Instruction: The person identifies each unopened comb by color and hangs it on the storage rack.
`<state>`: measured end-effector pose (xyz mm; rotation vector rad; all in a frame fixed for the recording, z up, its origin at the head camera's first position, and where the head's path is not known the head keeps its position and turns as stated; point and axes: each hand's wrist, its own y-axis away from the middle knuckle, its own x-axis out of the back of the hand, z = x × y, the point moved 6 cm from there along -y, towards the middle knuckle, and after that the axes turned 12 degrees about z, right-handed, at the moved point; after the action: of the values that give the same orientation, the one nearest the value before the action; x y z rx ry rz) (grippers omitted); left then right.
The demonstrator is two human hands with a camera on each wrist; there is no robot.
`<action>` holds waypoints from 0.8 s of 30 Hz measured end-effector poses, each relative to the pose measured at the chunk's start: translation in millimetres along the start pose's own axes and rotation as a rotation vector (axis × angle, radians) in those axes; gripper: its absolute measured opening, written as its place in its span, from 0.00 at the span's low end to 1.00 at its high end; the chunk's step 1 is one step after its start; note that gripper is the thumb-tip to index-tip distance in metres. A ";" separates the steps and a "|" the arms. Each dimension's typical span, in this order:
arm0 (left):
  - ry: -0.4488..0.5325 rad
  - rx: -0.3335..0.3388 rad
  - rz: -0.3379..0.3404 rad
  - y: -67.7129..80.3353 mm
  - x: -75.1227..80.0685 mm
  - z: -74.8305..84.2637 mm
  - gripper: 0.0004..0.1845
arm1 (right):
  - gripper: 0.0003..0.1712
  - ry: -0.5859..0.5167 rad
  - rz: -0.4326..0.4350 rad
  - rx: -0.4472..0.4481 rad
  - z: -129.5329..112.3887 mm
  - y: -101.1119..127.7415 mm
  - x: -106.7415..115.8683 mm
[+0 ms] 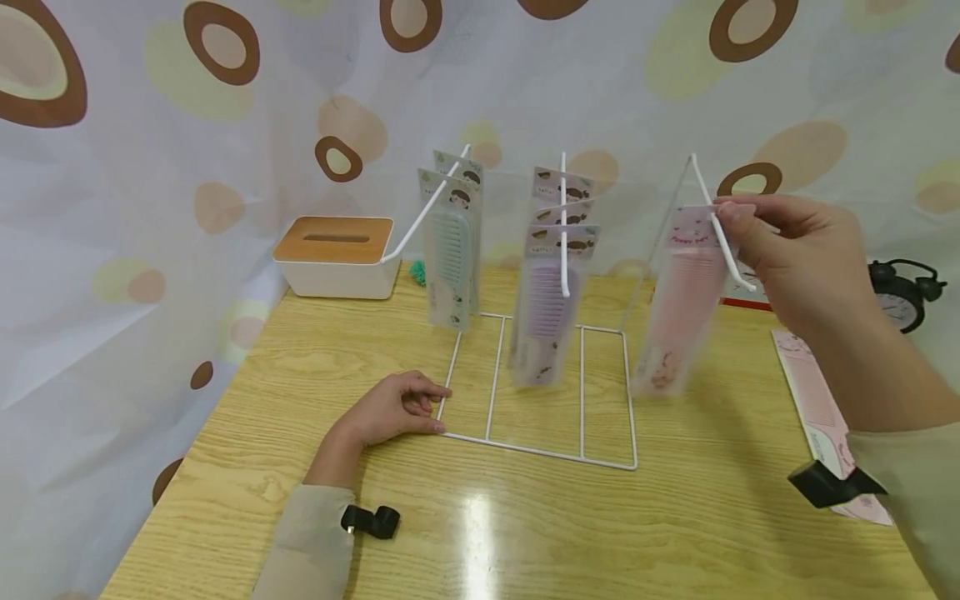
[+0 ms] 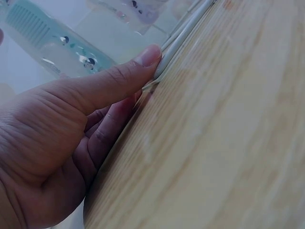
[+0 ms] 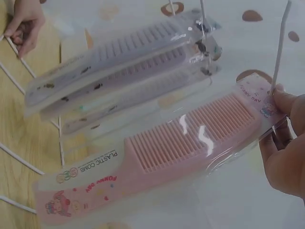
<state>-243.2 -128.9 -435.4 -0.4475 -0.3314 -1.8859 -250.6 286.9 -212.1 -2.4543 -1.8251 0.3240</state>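
A white wire display rack (image 1: 537,451) stands on the table with three slanting arms. My left hand (image 1: 397,406) grips its front left corner, the thumb (image 2: 119,81) against the wire and the other fingers curled. At the rack's right arm, my right hand (image 1: 810,250) pinches the header of a packaged pink comb (image 1: 686,292). In the right wrist view the pink comb (image 3: 190,138) slants, its header touching the arm's wire. Packaged purple combs (image 1: 551,300) hang from the middle arm, and packaged green combs (image 1: 450,250) from the left one.
Another packaged pink comb (image 1: 817,408) lies on the table at the right, partly behind my right forearm. A white tissue box with a wooden lid (image 1: 337,271) stands at the back left. A black alarm clock (image 1: 900,300) sits at the back right. A patterned curtain (image 1: 247,150) hangs behind.
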 end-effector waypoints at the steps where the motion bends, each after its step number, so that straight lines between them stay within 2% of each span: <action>1: -0.001 0.000 0.001 -0.1 -0.2 -0.3 0.25 | 0.14 -0.007 0.000 -0.006 1.0 -6.4 -0.7; 8: 0.004 -0.009 -0.002 0.3 -0.7 1.1 0.24 | 0.23 0.086 0.020 -0.027 6.1 -37.8 -1.7; 14: 0.001 -0.003 -0.007 1.3 -1.3 2.1 0.24 | 0.25 0.004 -0.003 -0.087 11.3 -49.6 -3.6; 16: 0.001 -0.002 -0.008 1.5 -1.0 2.3 0.24 | 0.25 0.013 -0.020 -0.085 13.2 -51.3 -2.1; 19: 0.003 -0.003 -0.007 1.6 -0.4 2.6 0.24 | 0.24 0.104 -0.044 -0.056 15.0 -51.8 2.5; 22: 0.006 -0.002 -0.005 1.4 0.0 2.5 0.24 | 0.22 0.254 -0.072 0.001 18.3 -51.3 12.1; 24: 0.006 -0.002 -0.006 1.1 -0.4 2.4 0.24 | 0.22 0.292 -0.093 0.022 23.7 -51.3 22.5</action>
<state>-241.7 -127.9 -433.5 -0.4424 -0.3279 -1.8935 -297.5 321.8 -229.0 -2.2501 -1.7904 -0.0206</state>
